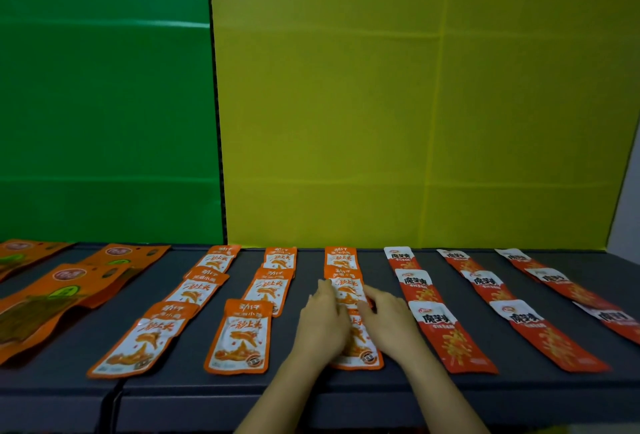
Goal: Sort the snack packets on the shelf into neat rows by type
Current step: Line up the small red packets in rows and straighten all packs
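Observation:
Orange-and-white snack packets lie in three columns on the dark shelf (194,388); the right column's middle packet (346,286) sits between my two hands. My left hand (323,319) touches its left edge with straight fingers. My right hand (388,319) rests on its right edge, fingers extended. Partly hidden under both hands is the front packet (360,350) of that column. Red-and-white packets (446,333) form three columns to the right.
Large orange pouches (65,291) lie overlapping at the far left. A green panel (104,104) and a yellow panel (415,104) stand behind the shelf. The shelf's front edge (346,395) runs just below the front packets.

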The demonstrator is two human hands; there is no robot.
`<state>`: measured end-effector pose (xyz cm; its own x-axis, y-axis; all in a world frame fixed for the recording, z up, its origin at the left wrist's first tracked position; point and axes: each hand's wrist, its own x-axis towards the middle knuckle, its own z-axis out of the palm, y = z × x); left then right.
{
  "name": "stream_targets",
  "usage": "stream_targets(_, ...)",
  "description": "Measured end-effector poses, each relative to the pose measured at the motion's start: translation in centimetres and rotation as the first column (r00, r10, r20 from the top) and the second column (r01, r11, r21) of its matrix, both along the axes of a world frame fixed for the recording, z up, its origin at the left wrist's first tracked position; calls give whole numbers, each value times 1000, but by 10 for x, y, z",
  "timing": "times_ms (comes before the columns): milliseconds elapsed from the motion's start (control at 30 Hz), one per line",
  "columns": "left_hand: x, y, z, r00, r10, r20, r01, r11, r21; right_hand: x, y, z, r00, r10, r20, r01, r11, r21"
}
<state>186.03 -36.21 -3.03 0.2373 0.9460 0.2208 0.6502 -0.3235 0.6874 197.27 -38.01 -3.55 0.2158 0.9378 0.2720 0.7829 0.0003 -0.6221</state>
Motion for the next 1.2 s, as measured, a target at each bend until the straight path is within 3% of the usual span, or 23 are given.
stream_targets(200, 1, 22, 13, 990, 14, 142, -1, 996, -85, -2, 13, 21, 1000, -16, -20, 15, 999, -44)
stream_targets(600, 23, 60, 13, 992, 87, -93, -93, 994, -61, -3, 59, 16, 992, -112, -60, 102, 984, -145)
stream_targets(800, 22, 64, 9, 994, 56, -93, -60, 997, -41, -3, 61, 13, 994, -102, -40, 96, 985, -143)
stream_targets(1033, 16, 47, 18, 997, 80, -8, -78, 986, 145, -1, 58, 13, 993, -96, -64, 97, 995, 3)
stream_targets(1200, -25, 27, 41, 997, 75, 28, -80, 958, 275, -11, 35, 29, 997, 3, -72, 7, 991, 132)
